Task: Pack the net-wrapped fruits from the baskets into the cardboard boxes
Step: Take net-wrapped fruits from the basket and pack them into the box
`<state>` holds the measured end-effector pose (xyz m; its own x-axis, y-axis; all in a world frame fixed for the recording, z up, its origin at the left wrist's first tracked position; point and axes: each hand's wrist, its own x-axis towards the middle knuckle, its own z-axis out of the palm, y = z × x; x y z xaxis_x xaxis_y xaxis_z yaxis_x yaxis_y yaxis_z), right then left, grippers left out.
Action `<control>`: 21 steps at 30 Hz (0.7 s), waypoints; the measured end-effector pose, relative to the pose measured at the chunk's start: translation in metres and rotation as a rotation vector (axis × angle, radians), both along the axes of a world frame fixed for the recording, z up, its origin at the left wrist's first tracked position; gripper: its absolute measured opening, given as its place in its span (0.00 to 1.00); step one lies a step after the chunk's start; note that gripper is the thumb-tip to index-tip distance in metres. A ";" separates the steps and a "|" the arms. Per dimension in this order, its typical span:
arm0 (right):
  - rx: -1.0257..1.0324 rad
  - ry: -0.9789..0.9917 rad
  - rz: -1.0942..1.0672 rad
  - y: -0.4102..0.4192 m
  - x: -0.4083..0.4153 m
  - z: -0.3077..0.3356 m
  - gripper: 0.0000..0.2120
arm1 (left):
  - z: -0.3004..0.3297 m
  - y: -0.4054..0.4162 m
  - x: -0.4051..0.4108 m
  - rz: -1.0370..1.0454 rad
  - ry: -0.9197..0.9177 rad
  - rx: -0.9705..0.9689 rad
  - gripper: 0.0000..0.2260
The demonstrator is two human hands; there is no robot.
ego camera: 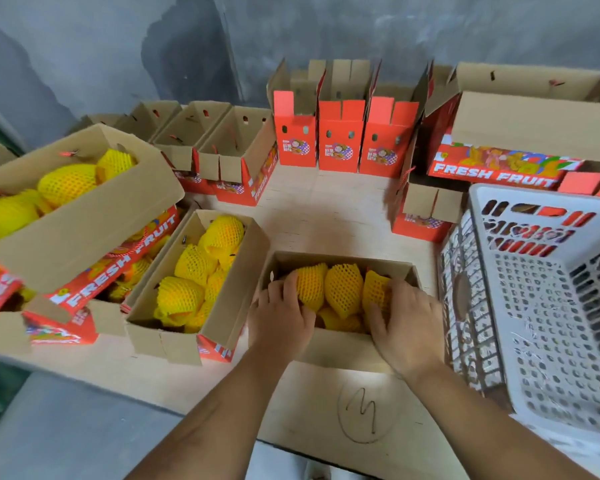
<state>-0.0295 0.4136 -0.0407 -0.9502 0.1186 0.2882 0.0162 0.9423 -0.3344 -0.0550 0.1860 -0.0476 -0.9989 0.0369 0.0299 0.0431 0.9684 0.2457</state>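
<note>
An open cardboard box (340,259) stands on the table right in front of me, holding several fruits in yellow foam nets (343,289). My left hand (281,315) grips the leftmost net-wrapped fruit (310,289) inside the box. On the right side of the box my right hand (404,322) curls over another net-wrapped fruit (374,289). A white plastic basket (541,306) stands tipped at my right, and no fruit shows inside it.
A filled box (222,306) sits left of mine, and more filled boxes (80,216) are stacked at far left. Empty open boxes (219,147) and upright red boxes (340,140) line the back by the grey wall. Another large box (520,140) stands at back right.
</note>
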 end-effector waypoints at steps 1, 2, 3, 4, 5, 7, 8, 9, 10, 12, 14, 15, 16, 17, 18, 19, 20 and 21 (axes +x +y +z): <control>0.020 -0.003 -0.012 0.000 -0.001 -0.001 0.15 | 0.000 0.000 0.002 0.006 -0.007 -0.006 0.29; 0.043 -0.028 -0.030 -0.001 -0.002 -0.001 0.15 | 0.000 0.000 0.003 0.012 -0.024 -0.008 0.30; 0.070 -0.069 -0.044 -0.002 -0.002 0.000 0.16 | 0.000 0.000 0.006 0.016 -0.044 -0.005 0.30; 0.093 -0.105 -0.045 -0.002 -0.002 0.001 0.17 | 0.000 0.000 0.009 0.023 -0.064 -0.004 0.30; 0.107 -0.131 -0.032 -0.001 -0.001 0.003 0.17 | 0.001 0.000 0.012 0.033 -0.079 -0.009 0.30; 0.067 -0.161 0.009 0.002 0.006 0.005 0.20 | 0.004 0.002 0.024 0.071 -0.101 -0.033 0.32; -0.005 -0.171 -0.001 0.000 0.012 0.005 0.23 | 0.006 0.003 0.031 0.096 -0.114 -0.044 0.33; -0.110 -0.181 -0.046 -0.002 0.020 0.004 0.27 | 0.008 0.005 0.038 0.118 -0.127 -0.054 0.33; -0.235 -0.199 -0.113 -0.006 0.029 0.001 0.32 | 0.008 0.007 0.045 0.139 -0.138 -0.058 0.34; -0.483 -0.279 -0.237 -0.016 0.049 -0.008 0.41 | 0.010 0.012 0.056 0.186 -0.140 -0.044 0.34; -0.683 -0.357 -0.274 -0.020 0.061 -0.016 0.44 | 0.012 0.018 0.065 0.232 -0.132 -0.018 0.34; -0.775 -0.374 -0.258 -0.020 0.062 -0.018 0.43 | 0.013 0.021 0.069 0.249 -0.129 -0.010 0.33; -0.843 -0.378 -0.224 -0.018 0.060 -0.017 0.42 | 0.012 0.023 0.073 0.263 -0.127 -0.004 0.34; -0.876 -0.363 -0.183 -0.017 0.057 -0.015 0.41 | 0.011 0.025 0.077 0.274 -0.120 0.009 0.34; -0.874 -0.332 -0.147 -0.016 0.052 -0.012 0.40 | 0.008 0.026 0.080 0.283 -0.102 0.029 0.34; -0.853 -0.307 -0.126 -0.014 0.046 -0.010 0.40 | 0.006 0.028 0.083 0.288 -0.075 0.058 0.35; -0.834 -0.300 -0.125 -0.014 0.040 -0.006 0.40 | 0.005 0.029 0.085 0.295 -0.051 0.095 0.37; -0.835 -0.312 -0.147 -0.015 0.034 -0.003 0.40 | 0.005 0.031 0.086 0.304 -0.037 0.138 0.40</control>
<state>0.0041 0.3982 -0.0438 -0.9293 0.3003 -0.2147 0.3223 0.3760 -0.8688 0.0312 0.2170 -0.0430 -0.9640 -0.2649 -0.0226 -0.2541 0.8930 0.3715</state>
